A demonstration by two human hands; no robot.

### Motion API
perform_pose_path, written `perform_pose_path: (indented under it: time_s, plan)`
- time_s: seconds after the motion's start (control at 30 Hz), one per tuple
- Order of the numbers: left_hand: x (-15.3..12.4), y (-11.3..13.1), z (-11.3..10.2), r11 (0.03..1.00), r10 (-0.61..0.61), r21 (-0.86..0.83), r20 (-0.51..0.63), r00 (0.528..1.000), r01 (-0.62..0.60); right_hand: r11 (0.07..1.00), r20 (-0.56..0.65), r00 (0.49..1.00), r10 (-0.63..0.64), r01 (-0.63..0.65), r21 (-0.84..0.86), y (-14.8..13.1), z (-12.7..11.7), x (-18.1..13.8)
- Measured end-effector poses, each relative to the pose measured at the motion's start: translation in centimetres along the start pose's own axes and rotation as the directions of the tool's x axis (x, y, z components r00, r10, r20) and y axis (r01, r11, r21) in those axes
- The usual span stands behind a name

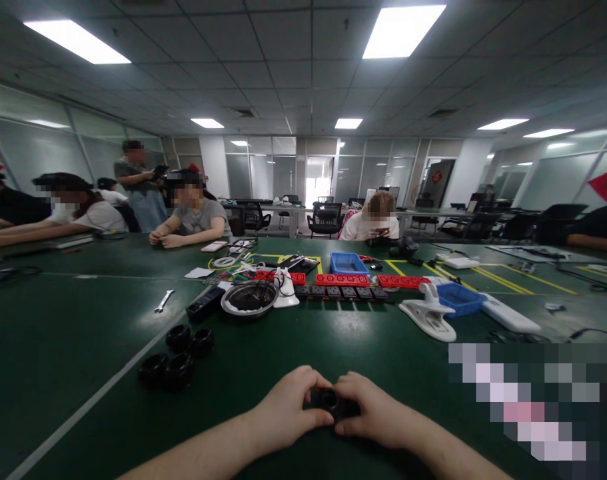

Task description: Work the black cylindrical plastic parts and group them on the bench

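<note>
Low in the middle of the view, my left hand and my right hand meet just above the green table. Between them is a small black round part with a hole in its centre. My left thumb and fingers close on its left side. The fingers of my right hand are curled round its right side, where more black shows, and I cannot tell whether that is a second piece. To the left stand several black tyre-like rings, grouped close together.
An open-end wrench lies at left. Further back are a round metal tray with cables, red socket strips, a blue bin, another blue bin and a white clamp-like stand. Several people are around the table.
</note>
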State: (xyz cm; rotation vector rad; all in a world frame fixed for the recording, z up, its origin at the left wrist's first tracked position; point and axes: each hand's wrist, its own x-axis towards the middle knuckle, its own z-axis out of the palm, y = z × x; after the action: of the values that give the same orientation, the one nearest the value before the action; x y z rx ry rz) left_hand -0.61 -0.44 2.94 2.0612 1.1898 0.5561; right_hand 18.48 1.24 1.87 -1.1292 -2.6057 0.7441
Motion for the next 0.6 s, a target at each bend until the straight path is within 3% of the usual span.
perform_pose_path:
  time_s: [0.37,0.5,0.6]
  plan:
    - [-0.3,0.1,1.5,0.991,-0.078,0.09,-0.176,0.981,0.095,0.94,-0.218,0.952,0.213,-0.26,-0.219,-1.3,2.6,0.2]
    - [-0.2,0.1,1.0,0.995,-0.041,0.09,-0.119,0.992,0.052,0.943,-0.195,0.959,0.206,-0.247,-0.221,-1.8,2.2,0.0]
    - [0.1,-0.2,0.4,0.998,0.009,0.056,-0.043,0.999,-0.007,0.978,-0.185,0.975,0.123,-0.151,-0.145,-1.5,1.3,-0.2]
